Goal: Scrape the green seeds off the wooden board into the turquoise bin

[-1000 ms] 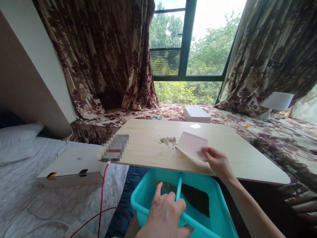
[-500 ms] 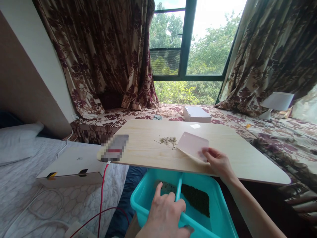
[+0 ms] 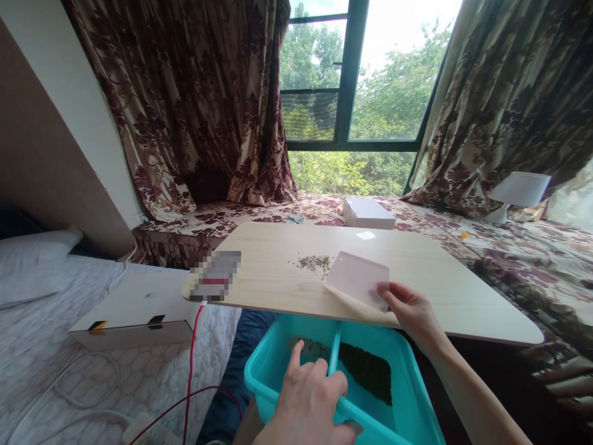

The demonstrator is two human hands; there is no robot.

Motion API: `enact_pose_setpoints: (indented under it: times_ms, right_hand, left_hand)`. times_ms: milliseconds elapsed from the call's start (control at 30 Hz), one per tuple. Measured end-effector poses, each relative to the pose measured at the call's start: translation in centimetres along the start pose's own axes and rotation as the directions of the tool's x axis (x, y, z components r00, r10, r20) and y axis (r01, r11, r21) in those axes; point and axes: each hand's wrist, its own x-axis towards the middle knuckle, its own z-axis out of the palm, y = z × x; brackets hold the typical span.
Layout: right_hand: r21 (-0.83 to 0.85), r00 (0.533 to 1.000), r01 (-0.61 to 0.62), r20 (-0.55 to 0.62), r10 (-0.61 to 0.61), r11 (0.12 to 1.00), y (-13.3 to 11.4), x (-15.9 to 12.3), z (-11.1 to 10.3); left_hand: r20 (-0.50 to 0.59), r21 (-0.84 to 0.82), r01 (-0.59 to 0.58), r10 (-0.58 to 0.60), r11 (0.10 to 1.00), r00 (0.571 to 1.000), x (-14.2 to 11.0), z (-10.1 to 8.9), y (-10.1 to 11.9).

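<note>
My right hand [image 3: 412, 309] pinches the right edge of a thin, pale translucent scraper-like sheet [image 3: 359, 278], which stands tilted over the wood-grain table [image 3: 278, 241]. Just left of the sheet lies a scattered patch of small greenish-brown grains [image 3: 315, 264]. My left hand [image 3: 310, 395] grips the near rim and divider of a turquoise two-part bin [image 3: 264, 371], its index finger stretched into the left compartment. A few grains lie in that compartment; a dark green mass of grains [image 3: 370, 371] covers part of the right one. The bin sits below the table's front edge.
A blurred-out phone-like device [image 3: 215, 277] with a red cable [image 3: 191, 358] lies at the table's left end. A white box [image 3: 134, 309] rests on the bed. Behind the table are another white box [image 3: 369, 213] and a lamp [image 3: 521, 191].
My right hand has shifted the sheet slightly left and toward me, and its lower edge is nearer the table's front edge. My left hand and the bin have stayed put.
</note>
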Motion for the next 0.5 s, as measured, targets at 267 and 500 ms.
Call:
enact_pose_setpoints:
  times_ms: [267, 500]
  right_hand:
    - [-0.023, 1.000, -0.004, 0.010, 0.004, 1.000, 0.4, -0.3, -0.2]
    - [-0.002, 0.999, -0.034, 0.025, 0.034, 0.999, 1.0, -1.3, 0.3]
  left_hand:
    - [0.020, -0.008, 0.001, -0.001, 1.000, 1.000, -0.1, 0.0, 0.0]
    - [0.018, -0.035, 0.014, -0.014, 0.999, 1.000, -0.1, 0.2, -0.1]
